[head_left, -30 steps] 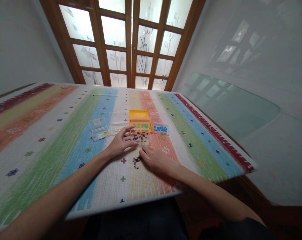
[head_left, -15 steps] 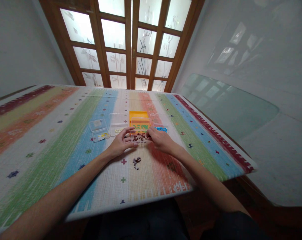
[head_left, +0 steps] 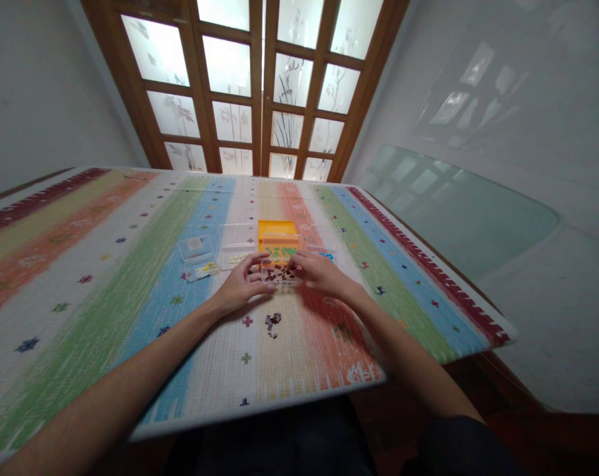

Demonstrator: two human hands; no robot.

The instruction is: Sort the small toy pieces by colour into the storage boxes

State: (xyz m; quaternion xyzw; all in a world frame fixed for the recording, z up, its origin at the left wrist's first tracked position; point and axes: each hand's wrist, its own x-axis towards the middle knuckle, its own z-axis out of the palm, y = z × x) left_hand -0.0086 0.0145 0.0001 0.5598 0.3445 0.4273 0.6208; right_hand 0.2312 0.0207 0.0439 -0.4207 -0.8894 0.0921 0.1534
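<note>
A clear plastic box point(head_left: 268, 280) with small brown pieces point(head_left: 278, 269), which look like toy bricks, sits between my hands. My left hand point(head_left: 240, 283) grips its left side, fingers at the back and thumb along the front. Over the box's right part, the fingers of my right hand point(head_left: 315, 270) are pinched together among the brown pieces. Whatever they hold is too small to make out. Closer to me on the cloth lies a small pile of dark brown pieces point(head_left: 274, 320), with a few greyish ones beside it.
Behind the box stand a yellow-orange tray point(head_left: 277, 227) and a clear box with green pieces point(head_left: 282, 252). Blue pieces point(head_left: 326, 256) lie partly behind my right hand. To the left are open boxes with cream pieces point(head_left: 237, 258) and yellow pieces point(head_left: 207, 268). A striped cloth point(head_left: 180, 330) covers the table.
My right hand has shifted slightly over the box, its fingertips staying among the brown pieces. My left hand keeps its hold. The whole view has moved a little.
</note>
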